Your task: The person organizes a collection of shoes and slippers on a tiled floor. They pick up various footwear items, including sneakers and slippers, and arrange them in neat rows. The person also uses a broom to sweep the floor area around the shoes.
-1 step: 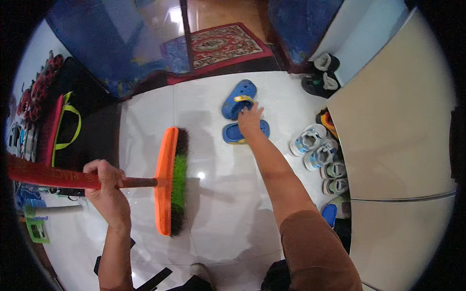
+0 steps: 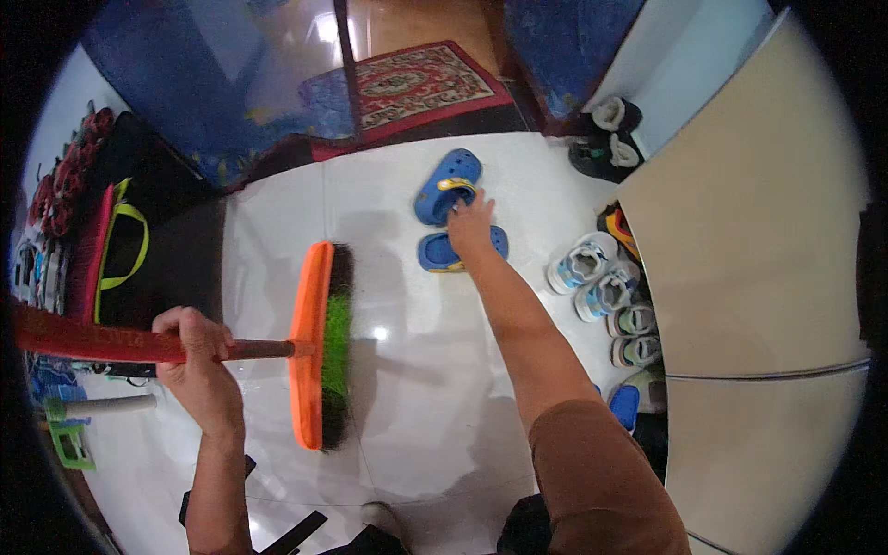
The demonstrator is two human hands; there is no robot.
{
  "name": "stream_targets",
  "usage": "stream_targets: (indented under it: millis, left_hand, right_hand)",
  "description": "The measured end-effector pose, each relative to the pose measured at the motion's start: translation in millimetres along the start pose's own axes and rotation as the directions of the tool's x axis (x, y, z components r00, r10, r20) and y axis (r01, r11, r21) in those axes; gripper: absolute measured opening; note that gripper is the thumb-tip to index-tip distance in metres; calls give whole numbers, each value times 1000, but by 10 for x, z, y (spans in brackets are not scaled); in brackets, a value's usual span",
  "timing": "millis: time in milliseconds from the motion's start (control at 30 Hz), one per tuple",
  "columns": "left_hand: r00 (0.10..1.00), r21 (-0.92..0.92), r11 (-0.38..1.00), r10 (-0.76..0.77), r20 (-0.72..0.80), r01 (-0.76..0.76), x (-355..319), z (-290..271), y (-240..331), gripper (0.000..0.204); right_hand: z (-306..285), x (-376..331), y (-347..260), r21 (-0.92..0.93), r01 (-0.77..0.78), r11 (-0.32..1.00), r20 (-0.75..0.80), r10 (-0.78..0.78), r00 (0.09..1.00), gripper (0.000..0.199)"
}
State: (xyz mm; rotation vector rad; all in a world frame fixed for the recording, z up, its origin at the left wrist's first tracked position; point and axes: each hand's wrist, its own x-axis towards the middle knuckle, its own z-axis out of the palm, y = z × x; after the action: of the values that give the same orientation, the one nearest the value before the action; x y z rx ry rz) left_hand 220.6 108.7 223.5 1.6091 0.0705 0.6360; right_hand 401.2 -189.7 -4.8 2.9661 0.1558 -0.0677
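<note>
Blue clogs [image 2: 450,185] lie on the white tiled floor [image 2: 416,407], one nearer the patterned rug [image 2: 421,81], the other [image 2: 460,250] just below it, partly hidden under the person's right hand [image 2: 470,225]. That hand reaches forward with fingers spread and lowered, touching the gap where the two clogs meet; its grip is loose and I cannot tell that it has closed on either shoe. The left hand [image 2: 192,356] is wrapped firmly around the red handle [image 2: 83,339] of a push broom, whose orange head [image 2: 311,344] with green and dark bristles rests on the floor, well apart from the clogs. To the right, several small sneakers [image 2: 592,277] stand in a row along the beige wall [image 2: 758,240]. Both views of this moment match, so nothing has shifted.
</note>
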Motion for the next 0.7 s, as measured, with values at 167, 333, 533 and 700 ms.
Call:
stream_targets:
  millis: [167,333,533,700]
  left_hand:
    - [997,-37,999,22,79,-19,4,36,-52,11]
    - [998,10,999,35,61,-36,29,-20,-73,14]
    - [999,38,999,9,42,-11,25,-46,-103,14]
    - [1000,35,999,14,27,-15,74,-173,-138,16]
  right_hand:
    - [385,151,210,123,27,992,-346,17,938,24]
    - [234,-16,5,-11,111,994,-373,-107,922,15]
    - [-393,-1037,-216,182,306,934,-395,-215,893,14]
    - [-727,-2219,-183,314,372,873,-18,-386,922,9]
